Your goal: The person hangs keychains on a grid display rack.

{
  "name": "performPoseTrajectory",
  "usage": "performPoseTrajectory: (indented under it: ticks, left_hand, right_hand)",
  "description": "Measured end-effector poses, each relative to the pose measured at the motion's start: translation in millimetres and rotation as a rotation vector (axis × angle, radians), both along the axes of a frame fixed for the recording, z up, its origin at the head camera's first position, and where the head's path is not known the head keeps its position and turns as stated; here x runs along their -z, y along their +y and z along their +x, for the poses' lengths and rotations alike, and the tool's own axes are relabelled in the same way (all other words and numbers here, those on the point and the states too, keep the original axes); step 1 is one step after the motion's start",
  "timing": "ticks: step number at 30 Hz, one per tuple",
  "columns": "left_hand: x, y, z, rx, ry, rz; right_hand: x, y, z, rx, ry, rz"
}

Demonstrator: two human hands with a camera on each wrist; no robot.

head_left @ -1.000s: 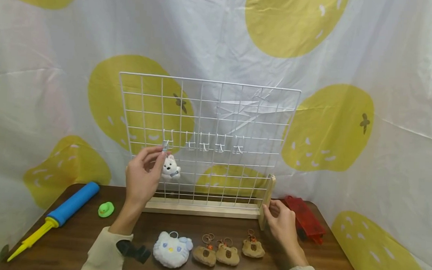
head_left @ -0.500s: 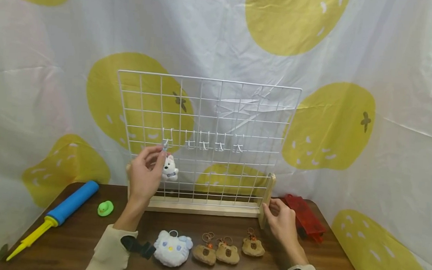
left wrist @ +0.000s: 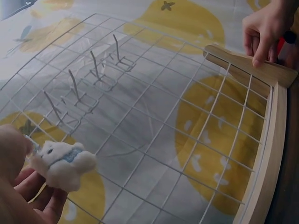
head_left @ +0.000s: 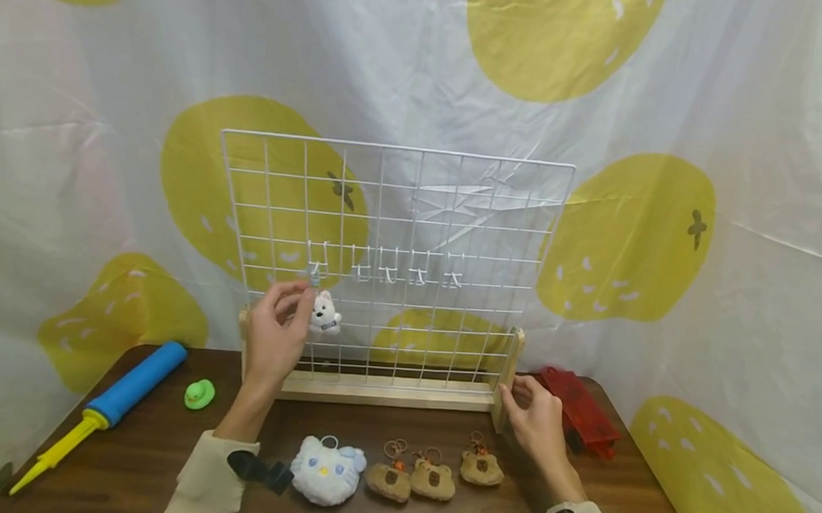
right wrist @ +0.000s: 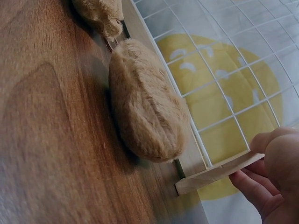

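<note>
I have the dog (head_left: 325, 314) hanging upright in front of the grid (head_left: 414, 219), just below and beside the fingers of the left hand (head_left: 277, 335). Those fingers pinch its clip (head_left: 315, 278), which sits right at the 1st hook (head_left: 317, 266) from the left, in a row of 5. I judge the step in hand to be getting the clip onto that hook. Whether it has caught I cannot tell, as the wire and clip overlap from where I look.

Further out, the fingers and thumb of the right hand (head_left: 537, 414) grip the wooden post (head_left: 509, 378) at the grid's right end, which I read as steadying the stand. The next move, to my mind, calls for seating the clip fully on the prong and testing that it bears the dog's weight before the left fingers loosen, with the right hand bracing throughout. A hasty release could drop the dog.

On the worktop (head_left: 113, 477), in front of the stand's base (head_left: 389, 401), lie a white cat (head_left: 326, 471) and 3 brown bears (head_left: 432, 481), each with a ring. The duck (head_left: 199, 394) and pump (head_left: 128, 389) lie off to the left; the red box (head_left: 579, 412) is behind the right hand.
</note>
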State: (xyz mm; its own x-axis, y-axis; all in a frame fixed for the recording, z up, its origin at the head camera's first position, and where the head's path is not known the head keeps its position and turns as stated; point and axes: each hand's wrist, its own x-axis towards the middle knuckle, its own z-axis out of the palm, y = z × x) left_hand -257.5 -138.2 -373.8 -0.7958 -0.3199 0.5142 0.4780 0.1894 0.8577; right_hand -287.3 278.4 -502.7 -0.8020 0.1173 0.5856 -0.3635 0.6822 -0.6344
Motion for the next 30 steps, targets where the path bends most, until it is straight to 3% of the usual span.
performPoseTrajectory:
  ticks: [6,16,19,25,30]
  left_hand:
    - [16.5,-4.7,-0.4,0.056,-0.057,0.004]
    - [58.3,-9.5,6.0,0.227,-0.305,-0.126]
    - [72.6,-11.2,7.2,0.24,-0.355,-0.2]
    - [100.1,-15.9,10.1,0.212,-0.374,-0.354]
    - [116.9,-17.9,13.7,0.25,-0.411,-0.451]
  right_hand:
    - [0.1,0.9,0.8,-0.017,-0.004,-0.007]
    - [-0.6,1.3,-0.5,-0.007,0.017,0.003]
    - [-1.4,0.4,-0.8,-0.006,0.019,0.001]
    - [-1.2,0.1,-0.5,0.0,0.013,0.01]
    - [0.2,0.8,0.5,0.01,0.01,0.017]
